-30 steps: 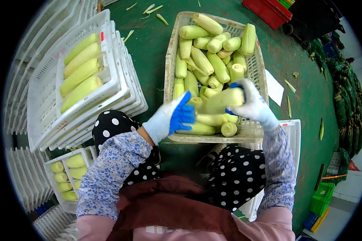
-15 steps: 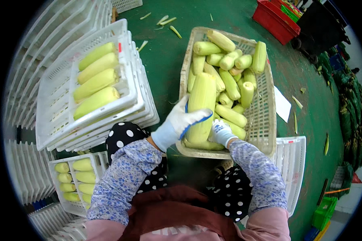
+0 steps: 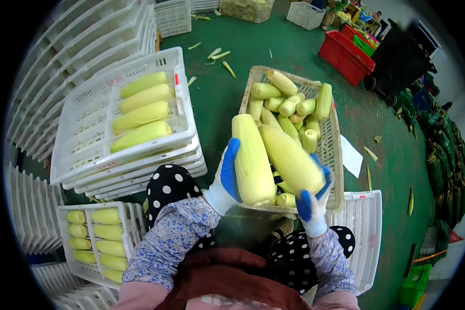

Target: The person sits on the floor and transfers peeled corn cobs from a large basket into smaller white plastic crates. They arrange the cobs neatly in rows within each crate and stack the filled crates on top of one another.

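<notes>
- The left hand (image 3: 226,178), in a white and blue glove, has its fingers curled around an upright cob (image 3: 252,159).
- The right hand (image 3: 311,201) cups a second cob (image 3: 293,159) from below, its fingers closed on it.
- Both cobs touch, raised over the basket (image 3: 331,155) of husked corn.
- A white tray (image 3: 183,116) with four cobs sits to the left.

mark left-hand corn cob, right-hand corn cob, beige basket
left-hand corn cob (image 3: 252,160), head view, mid-length of the cob
right-hand corn cob (image 3: 290,157), head view, middle of the cob
beige basket (image 3: 331,155), head view, right side wall
</notes>
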Motion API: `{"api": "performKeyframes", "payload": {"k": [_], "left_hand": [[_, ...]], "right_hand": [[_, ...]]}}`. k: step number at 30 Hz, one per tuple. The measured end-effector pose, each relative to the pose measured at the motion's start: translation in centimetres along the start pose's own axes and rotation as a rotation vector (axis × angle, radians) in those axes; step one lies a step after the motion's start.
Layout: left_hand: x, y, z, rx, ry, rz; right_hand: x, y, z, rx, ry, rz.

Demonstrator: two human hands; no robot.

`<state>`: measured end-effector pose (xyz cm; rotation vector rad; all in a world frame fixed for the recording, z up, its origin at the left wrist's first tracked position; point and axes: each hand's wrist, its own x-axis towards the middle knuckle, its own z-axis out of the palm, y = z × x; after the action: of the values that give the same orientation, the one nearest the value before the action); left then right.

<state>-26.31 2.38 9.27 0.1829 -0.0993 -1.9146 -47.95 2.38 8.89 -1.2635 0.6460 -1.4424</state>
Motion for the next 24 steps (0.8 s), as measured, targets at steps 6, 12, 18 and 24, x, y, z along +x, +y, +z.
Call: {"api": "performKeyframes", "payload": {"k": [6, 12, 18, 24], "left_hand": [[-1.6, -0.3, -2.3, 0.415, -0.084, 0.113], [-6.8, 0.9, -1.0, 0.664, -0.363, 0.160], [-10.1, 1.0, 5.2, 1.136, -0.136, 0.158], [-17.7, 6.6, 8.6, 0.691, -0.115, 0.461]], "right_hand": [[-2.4, -0.4, 1.3, -0.495, -0.121, 0.092], [-2.3, 0.1, 2.3, -0.359, 0.057, 0.185], [-2.0, -3.0, 8.2, -0.312, -0.085, -0.037], [-0.2, -6.2, 18.4, -0.552, -0.384, -0.355]]}}
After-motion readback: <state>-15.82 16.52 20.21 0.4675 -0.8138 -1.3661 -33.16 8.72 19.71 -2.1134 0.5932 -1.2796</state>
